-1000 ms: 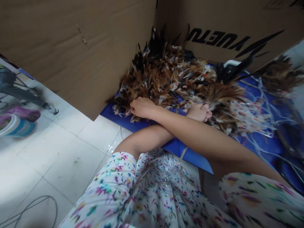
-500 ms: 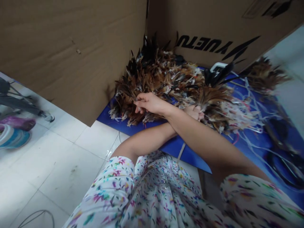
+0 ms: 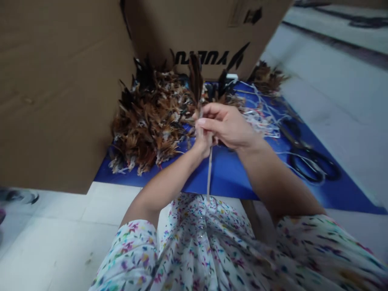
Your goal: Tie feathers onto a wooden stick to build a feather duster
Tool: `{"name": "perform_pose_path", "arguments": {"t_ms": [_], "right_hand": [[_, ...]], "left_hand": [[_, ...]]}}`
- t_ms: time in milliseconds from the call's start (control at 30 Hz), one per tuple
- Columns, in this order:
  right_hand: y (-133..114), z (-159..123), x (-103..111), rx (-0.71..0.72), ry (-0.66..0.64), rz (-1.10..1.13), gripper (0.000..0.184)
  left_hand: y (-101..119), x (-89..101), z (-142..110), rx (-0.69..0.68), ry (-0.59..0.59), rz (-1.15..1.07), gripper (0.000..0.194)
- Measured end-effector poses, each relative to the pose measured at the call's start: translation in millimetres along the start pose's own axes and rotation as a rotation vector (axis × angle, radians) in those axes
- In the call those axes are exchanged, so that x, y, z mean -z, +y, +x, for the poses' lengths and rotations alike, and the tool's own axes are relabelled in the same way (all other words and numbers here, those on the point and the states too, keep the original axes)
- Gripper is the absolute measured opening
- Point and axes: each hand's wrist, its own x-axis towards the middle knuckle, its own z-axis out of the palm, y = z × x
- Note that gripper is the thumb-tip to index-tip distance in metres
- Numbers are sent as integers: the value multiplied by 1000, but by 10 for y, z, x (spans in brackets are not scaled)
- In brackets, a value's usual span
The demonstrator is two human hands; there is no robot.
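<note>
My right hand [image 3: 232, 124] is closed in a pinch, thumb and fingers together at the base of a bunch of dark brown feathers [image 3: 196, 79] that stands upright. Just below and partly behind it, my left hand [image 3: 203, 141] is closed round the lower end of the same bunch; most of its fingers are hidden. A pale narrow strip [image 3: 209, 169] runs from under the hands down across the table's front edge. Left of the hands lies a large heap of brown and black feathers [image 3: 151, 121], tied in small tufts with whitish ends.
Black-handled scissors [image 3: 311, 155] lie on the blue tabletop [image 3: 230, 173] at right. White strings [image 3: 262, 121] tangle behind my right wrist. Another feather tuft [image 3: 268, 79] sits at the back right. Cardboard walls stand at left [image 3: 54, 97] and behind [image 3: 194, 28], the rear one with printed lettering.
My arms have uncrossed. My right hand has moved from the left heap to meet my left hand, and both now hold an upright feather bunch. The view has turned right.
</note>
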Motion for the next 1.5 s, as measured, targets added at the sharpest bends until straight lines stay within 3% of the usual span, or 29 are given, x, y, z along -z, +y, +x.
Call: {"name": "perform_pose_path", "arguments": {"t_ms": [133,300,533,833,1200,1500], "right_hand": [[115,-321,514,-41,207,108,35],[442,-465,793,-105,334,197,30],[631,-427,814,-179,319,285,28],[646,-444,788,-157,286,141,28],[658,-441,777,-199,245,234,30],[700,-417,791,-249,363,150,33]], "left_hand": [[81,19,2,0,-102,-35,26],[105,55,7,-17,-94,-63,28],[92,71,2,22,-122,1,24],[51,38,-45,65,-79,151,16],[57,13,-94,53,-207,198,20],[38,11,-97,17,-264,152,20]]}}
